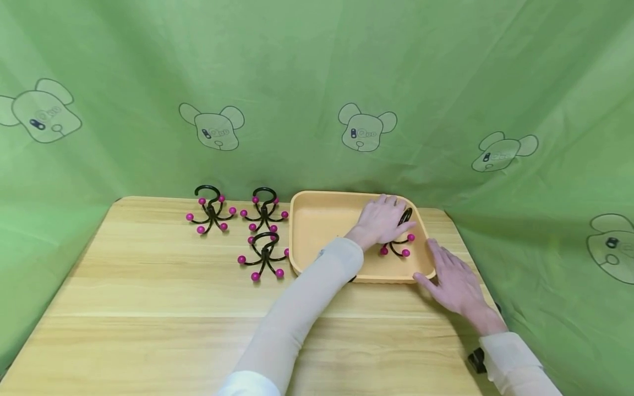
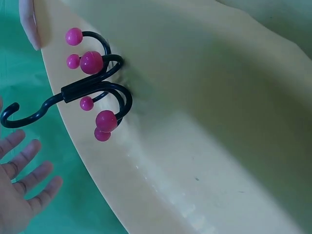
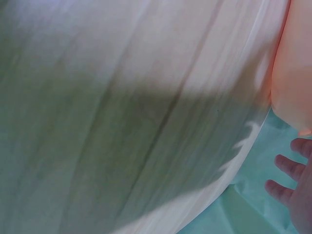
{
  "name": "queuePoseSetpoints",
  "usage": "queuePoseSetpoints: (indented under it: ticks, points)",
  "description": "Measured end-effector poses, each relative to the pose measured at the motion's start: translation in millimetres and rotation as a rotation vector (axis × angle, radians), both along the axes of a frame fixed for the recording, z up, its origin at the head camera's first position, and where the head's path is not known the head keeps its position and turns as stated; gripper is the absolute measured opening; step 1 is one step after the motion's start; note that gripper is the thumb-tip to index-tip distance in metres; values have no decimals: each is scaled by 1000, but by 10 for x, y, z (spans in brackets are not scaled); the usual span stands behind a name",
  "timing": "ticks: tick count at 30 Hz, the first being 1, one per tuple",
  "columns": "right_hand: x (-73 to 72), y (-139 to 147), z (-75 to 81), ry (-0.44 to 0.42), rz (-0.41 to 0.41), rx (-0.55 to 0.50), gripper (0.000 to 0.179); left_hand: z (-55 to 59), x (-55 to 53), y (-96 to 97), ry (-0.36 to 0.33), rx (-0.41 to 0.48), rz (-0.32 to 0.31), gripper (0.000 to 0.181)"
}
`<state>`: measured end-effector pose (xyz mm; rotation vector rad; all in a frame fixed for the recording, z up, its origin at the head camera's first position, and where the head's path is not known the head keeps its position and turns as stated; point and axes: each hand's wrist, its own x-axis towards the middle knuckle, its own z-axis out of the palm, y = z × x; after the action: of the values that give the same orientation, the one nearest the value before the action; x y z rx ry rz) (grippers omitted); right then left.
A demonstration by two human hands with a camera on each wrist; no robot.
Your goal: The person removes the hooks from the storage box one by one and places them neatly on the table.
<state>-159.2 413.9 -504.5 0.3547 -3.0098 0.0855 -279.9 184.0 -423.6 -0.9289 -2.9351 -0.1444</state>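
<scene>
A shallow orange-yellow tray point(image 1: 319, 223) sits toward the back right of the wooden table. Inside, at its right end, is a black multi-arm hanging hook point(image 2: 80, 91) with pink ball tips, its curved top tilted up. My left hand point(image 1: 380, 221) reaches over the tray beside this hook, fingers extended; in the left wrist view the fingers point(image 2: 29, 158) are spread, apart from the hook's curved end. Along the tray's right front corner lies my right hand point(image 1: 457, 281), fingers straight and thumb near the rim. Only some of its fingers point(image 3: 287, 168) show in the right wrist view.
Three similar black hooks with pink balls, one hook point(image 1: 211, 212) at left, another point(image 1: 264, 211) at the back and a third point(image 1: 266, 254) nearer, lie left of the tray. A green curtain point(image 1: 297, 82) with bear-face prints hangs behind and beside the table point(image 1: 163, 297).
</scene>
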Motion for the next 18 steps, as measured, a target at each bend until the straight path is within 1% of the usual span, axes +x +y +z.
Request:
queuePoseSetpoints:
  ticks: [9,18]
  points:
    - [13,5,-4,-4,1,-9,98,4,18,73,15,-12,-2,63]
    - [20,3,0,-3,0,-12,98,-7,-3,88,45,-6,-7,51]
